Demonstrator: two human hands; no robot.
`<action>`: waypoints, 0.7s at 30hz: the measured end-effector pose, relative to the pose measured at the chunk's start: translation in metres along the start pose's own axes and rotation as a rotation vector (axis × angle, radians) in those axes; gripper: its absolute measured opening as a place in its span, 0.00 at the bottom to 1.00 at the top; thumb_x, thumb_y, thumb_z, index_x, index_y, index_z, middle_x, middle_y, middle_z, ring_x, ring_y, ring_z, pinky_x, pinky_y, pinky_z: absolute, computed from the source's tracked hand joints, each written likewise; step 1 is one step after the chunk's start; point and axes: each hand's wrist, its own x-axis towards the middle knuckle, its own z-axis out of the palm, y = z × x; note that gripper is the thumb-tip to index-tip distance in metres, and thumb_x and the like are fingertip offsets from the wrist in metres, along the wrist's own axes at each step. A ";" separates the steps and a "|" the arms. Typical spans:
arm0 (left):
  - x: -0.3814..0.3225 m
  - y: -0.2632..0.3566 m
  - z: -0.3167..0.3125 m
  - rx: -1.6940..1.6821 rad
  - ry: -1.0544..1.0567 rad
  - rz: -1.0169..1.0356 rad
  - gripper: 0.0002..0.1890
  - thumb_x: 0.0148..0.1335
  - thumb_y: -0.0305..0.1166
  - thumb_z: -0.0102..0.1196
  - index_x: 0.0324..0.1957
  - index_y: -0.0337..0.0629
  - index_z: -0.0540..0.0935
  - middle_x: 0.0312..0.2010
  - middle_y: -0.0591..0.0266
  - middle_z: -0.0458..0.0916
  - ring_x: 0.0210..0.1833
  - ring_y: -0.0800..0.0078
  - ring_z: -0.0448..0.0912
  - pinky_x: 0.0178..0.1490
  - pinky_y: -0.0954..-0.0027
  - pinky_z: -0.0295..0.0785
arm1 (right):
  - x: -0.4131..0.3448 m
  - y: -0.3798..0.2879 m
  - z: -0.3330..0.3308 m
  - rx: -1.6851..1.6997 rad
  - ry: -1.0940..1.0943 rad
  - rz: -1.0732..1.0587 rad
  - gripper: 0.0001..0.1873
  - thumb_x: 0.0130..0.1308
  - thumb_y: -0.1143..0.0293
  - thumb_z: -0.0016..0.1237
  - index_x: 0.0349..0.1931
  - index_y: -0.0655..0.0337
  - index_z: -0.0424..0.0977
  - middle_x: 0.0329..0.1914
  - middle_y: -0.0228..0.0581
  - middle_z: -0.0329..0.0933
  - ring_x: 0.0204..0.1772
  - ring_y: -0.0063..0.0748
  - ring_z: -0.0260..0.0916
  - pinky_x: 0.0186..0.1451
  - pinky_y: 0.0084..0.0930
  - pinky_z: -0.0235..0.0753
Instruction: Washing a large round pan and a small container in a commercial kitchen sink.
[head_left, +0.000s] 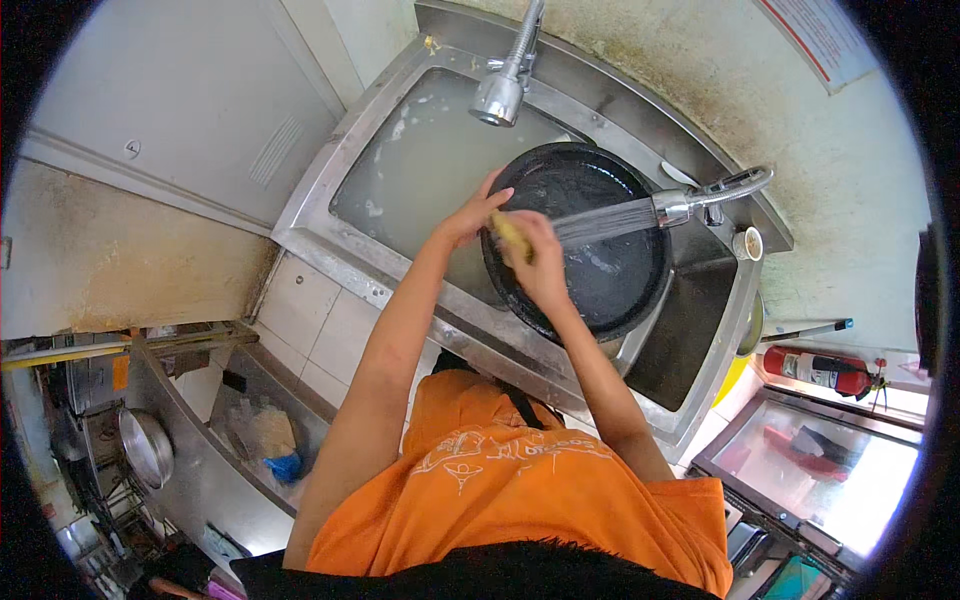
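A large round black pan (615, 281) lies tilted across the divider of a stainless-steel double sink (315, 244). My left hand (476, 210) grips the pan's left rim, thumb over the edge. In my right hand (541, 259) is a yellowish sponge (512, 236), pressed near the rim close to my left hand; it is blurred. Water sprays leftward into the pan from the right faucet's spray head (671, 208). Cloudy water fills the left basin (405, 165). Part of the right basin (686, 330) shows beyond the pan.
A second faucet (499, 97), not running, hangs over the left basin. On the back ledge are a white utensil (679, 174) and a small cup (748, 244). A fire extinguisher (821, 370) is at the right. A steel counter (195, 465) with a metal bowl (146, 448) stands at the left.
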 end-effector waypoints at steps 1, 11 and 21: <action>-0.004 0.007 0.004 -0.002 0.000 0.000 0.30 0.64 0.40 0.46 0.66 0.55 0.52 0.61 0.58 0.60 0.60 0.65 0.61 0.61 0.68 0.58 | 0.001 0.000 0.006 0.029 -0.058 -0.109 0.20 0.51 0.85 0.44 0.46 0.64 0.71 0.45 0.50 0.71 0.51 0.47 0.69 0.54 0.28 0.66; 0.012 -0.013 -0.002 0.087 0.085 0.110 0.29 0.64 0.39 0.47 0.65 0.52 0.55 0.60 0.57 0.61 0.60 0.66 0.61 0.61 0.67 0.58 | -0.015 -0.016 -0.013 -0.152 -0.372 -0.251 0.21 0.45 0.89 0.41 0.41 0.64 0.73 0.42 0.47 0.72 0.46 0.48 0.66 0.51 0.36 0.67; -0.001 -0.001 0.009 0.056 0.112 0.112 0.26 0.65 0.36 0.45 0.64 0.48 0.57 0.57 0.57 0.66 0.57 0.68 0.65 0.59 0.68 0.60 | -0.045 -0.024 -0.061 -0.059 -0.591 -0.106 0.20 0.43 0.89 0.40 0.39 0.66 0.74 0.40 0.48 0.72 0.46 0.48 0.66 0.52 0.35 0.68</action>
